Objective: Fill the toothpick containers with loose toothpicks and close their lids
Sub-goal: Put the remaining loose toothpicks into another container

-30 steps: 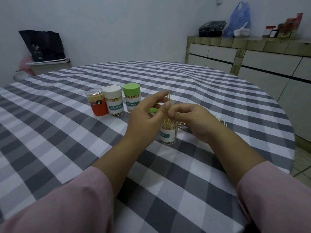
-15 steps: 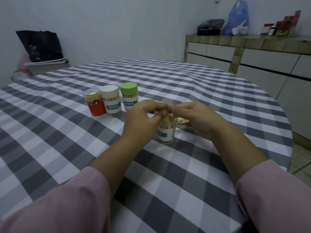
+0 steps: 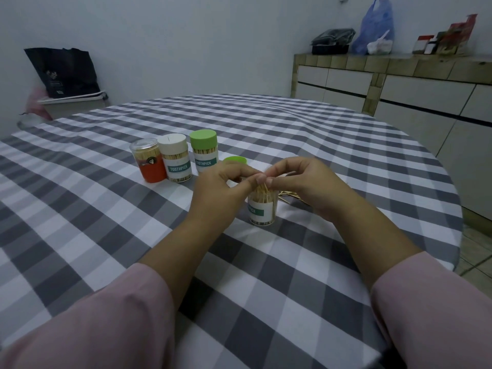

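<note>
grey-and-white checked tablecloth (image 3: 266, 262) over a round table, pale wall behind, tiled counter (image 3: 399, 65) along the right side of the room.

head view: both forearms reach in from the lower edge, pink sleeves (image 3: 106, 315) pushed back from the wrists. left hand (image 3: 221, 193) and right hand (image 3: 308, 185) meet above the open toothpick container (image 3: 262, 209), which stands upright on the cloth near the table's middle, lid off, teal label facing the camera. left hand: fingers curled, thumb and forefinger tips pressed together at the top of the toothpick bundle (image 3: 262, 193) that sticks up out of the container mouth; back of hand toward the camera. right hand: fingers bent, fingertips (image 3: 269, 179) pinching the same bundle tips from the other side, wrist angled inward. the two hands' fingertips touch or nearly touch; cannot tell which.

loose toothpicks (image 3: 288, 194) lie on the cloth just behind and right of the container, partly hidden by the right hand. loose green lid (image 3: 235, 160) sits on the cloth behind the left hand.

row of three closed containers to the left, close side by side: orange container (image 3: 149, 163) with clear lid, white-lidded container (image 3: 175, 162), green-lidded container (image 3: 204, 151). all upright, toothpicks visible through the walls.

far background: dark bag (image 3: 64, 71) on a bin at left; blue plastic bag (image 3: 376, 25) on the counter.
</note>
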